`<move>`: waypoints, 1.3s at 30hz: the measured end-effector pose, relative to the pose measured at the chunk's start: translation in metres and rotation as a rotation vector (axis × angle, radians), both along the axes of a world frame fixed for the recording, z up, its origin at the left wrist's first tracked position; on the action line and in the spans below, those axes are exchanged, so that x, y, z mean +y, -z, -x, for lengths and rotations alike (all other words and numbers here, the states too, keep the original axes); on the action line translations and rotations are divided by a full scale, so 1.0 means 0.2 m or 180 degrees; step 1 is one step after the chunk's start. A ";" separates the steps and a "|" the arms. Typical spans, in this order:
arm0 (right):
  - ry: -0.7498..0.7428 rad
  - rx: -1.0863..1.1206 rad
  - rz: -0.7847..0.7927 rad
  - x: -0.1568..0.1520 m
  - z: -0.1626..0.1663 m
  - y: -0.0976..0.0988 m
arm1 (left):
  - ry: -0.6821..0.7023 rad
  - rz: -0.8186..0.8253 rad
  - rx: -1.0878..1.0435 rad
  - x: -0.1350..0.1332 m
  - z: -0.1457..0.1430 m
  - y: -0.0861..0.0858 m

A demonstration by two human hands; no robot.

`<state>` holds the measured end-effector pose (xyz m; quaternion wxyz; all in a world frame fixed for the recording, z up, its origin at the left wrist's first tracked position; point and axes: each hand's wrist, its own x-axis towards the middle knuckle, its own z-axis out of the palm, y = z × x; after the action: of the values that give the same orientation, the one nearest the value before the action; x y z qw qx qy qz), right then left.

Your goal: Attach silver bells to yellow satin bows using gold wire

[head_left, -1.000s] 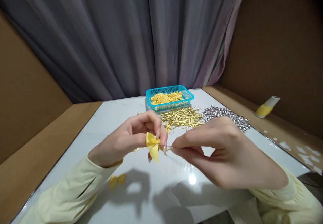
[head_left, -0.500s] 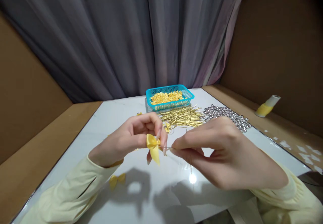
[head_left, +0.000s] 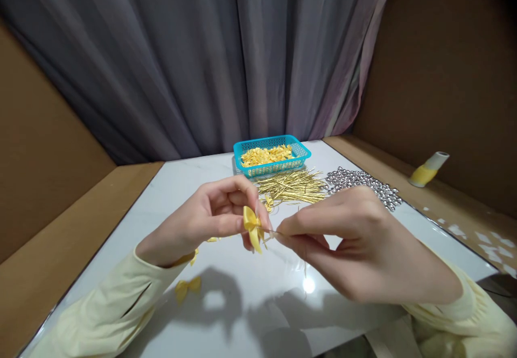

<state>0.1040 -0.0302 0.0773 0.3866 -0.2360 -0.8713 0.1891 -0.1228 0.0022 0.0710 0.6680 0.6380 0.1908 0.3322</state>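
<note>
My left hand (head_left: 220, 212) pinches a yellow ribbon bow (head_left: 252, 225) between thumb and fingers, above the middle of the white table (head_left: 194, 328). From the bow a thin gold wire tie (head_left: 268, 231) runs to my right hand (head_left: 343, 242), whose thumb and forefinger are closed on it. Under my left wrist another yellow bow (head_left: 188, 288) lies on the table, and more yellow pieces show partly behind the left hand. Beyond the hands, a small yellow bow (head_left: 269, 203) lies by a pile of gold wire ties (head_left: 293, 185).
A turquoise basket (head_left: 301, 163) of yellow bows stands at the back. Silver beads (head_left: 363, 185) are heaped to the right of the wire ties. A yellow and white spool (head_left: 428, 169) sits on the right-hand ledge, with white scraps (head_left: 488, 253) nearer me. A grey curtain (head_left: 181, 62) hangs behind.
The left hand has shifted slightly right with the bow, closer to the right hand, and the bow has turned. The right hand is almost unmoved.
</note>
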 end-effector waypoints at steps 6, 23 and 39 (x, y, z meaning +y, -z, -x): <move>0.0147 0.0121 -0.0140 -0.01 0.00 0.02 | -0.0326 -0.0121 0.0270 -0.01 0.01 -0.01; 0.0200 0.0093 -0.0628 0.00 0.02 0.05 | -0.0158 -0.0625 0.0128 0.05 0.04 -0.02; -0.0207 0.0244 -0.0443 0.04 -0.03 0.05 | -0.0574 -0.0439 0.0319 -0.02 0.03 -0.01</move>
<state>0.1094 -0.0221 0.0674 0.4287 -0.1728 -0.8741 0.1494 -0.1289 -0.0022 0.0732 0.5795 0.6785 0.2573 0.3710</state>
